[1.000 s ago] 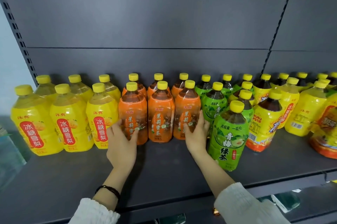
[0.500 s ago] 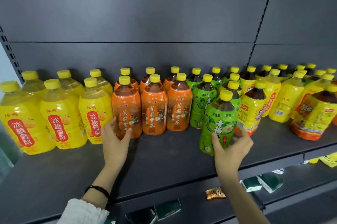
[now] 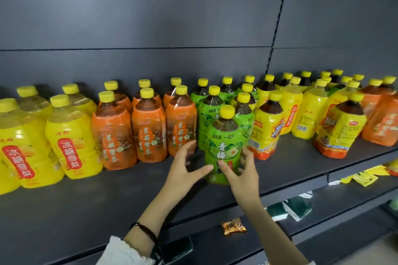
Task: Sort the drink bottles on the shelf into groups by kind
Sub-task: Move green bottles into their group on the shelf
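A green plum-tea bottle (image 3: 224, 135) with a yellow cap stands at the front of the dark shelf (image 3: 107, 198), ahead of the other green bottles (image 3: 212, 111). My right hand (image 3: 242, 172) wraps its lower front and right side. My left hand (image 3: 185, 169) is beside it with fingers spread; the thumb tip reaches the bottle's lower left and the fingertips are near the rightmost orange bottle (image 3: 182, 122). Yellow pear-drink bottles (image 3: 71, 146) are grouped at the left, and orange jasmine-tea bottles (image 3: 148, 133) in the middle.
Right of the green group stand mixed bottles: a dark-tea bottle with a yellow label (image 3: 267, 129), a tilted one (image 3: 340, 129), pale yellow ones (image 3: 310, 113) and orange ones (image 3: 383, 126). The lower shelf holds a snack packet (image 3: 234, 224), green boxes (image 3: 297, 208) and yellow packets (image 3: 364, 177).
My left hand left the orange bottles and moved right to the front green bottle. My right hand shifted from the orange bottles and closed on the green bottle.
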Action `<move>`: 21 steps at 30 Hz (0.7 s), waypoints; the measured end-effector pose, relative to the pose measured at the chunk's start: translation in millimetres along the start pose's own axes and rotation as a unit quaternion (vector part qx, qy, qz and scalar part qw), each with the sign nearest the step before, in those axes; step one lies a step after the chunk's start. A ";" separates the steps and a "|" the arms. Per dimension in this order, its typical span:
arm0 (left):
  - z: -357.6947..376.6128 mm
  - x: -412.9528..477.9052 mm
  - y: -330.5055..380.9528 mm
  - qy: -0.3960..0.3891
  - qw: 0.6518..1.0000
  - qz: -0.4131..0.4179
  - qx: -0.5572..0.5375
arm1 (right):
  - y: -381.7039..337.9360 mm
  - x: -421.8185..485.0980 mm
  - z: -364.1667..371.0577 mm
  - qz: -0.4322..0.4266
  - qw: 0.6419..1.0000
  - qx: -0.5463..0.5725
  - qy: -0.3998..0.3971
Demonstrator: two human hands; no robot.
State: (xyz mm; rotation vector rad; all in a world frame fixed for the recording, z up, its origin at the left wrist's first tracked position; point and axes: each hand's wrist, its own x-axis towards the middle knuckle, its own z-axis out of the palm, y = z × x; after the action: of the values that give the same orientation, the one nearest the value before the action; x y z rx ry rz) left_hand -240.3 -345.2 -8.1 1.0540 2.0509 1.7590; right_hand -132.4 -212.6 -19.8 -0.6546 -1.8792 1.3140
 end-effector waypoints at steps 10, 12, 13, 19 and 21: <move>50.3 21.5 -0.9 0.034 0.993 -0.033 -0.107 | 34.0 60.6 -87.9 -0.065 0.995 0.067 -0.025; 59.3 19.2 1.5 0.074 0.991 -0.029 -0.106 | 47.7 82.7 -107.5 -0.063 0.995 0.059 0.044; 65.7 18.4 1.9 0.096 0.990 -0.028 -0.099 | 54.6 95.5 -115.4 -0.048 0.996 0.054 0.050; 92.1 15.7 1.8 0.201 0.978 -0.034 -0.040 | 64.5 153.8 -122.6 -0.028 0.992 0.061 -0.108; 96.8 16.1 3.1 0.219 0.975 -0.032 -0.029 | 66.4 159.6 -121.1 -0.041 0.991 0.047 -0.121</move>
State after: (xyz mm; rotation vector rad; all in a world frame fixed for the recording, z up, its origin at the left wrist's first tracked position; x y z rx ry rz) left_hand -192.3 -261.3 -24.7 0.6120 2.2240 2.1512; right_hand -130.8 -1.7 -12.9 -0.3781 -1.9990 1.4718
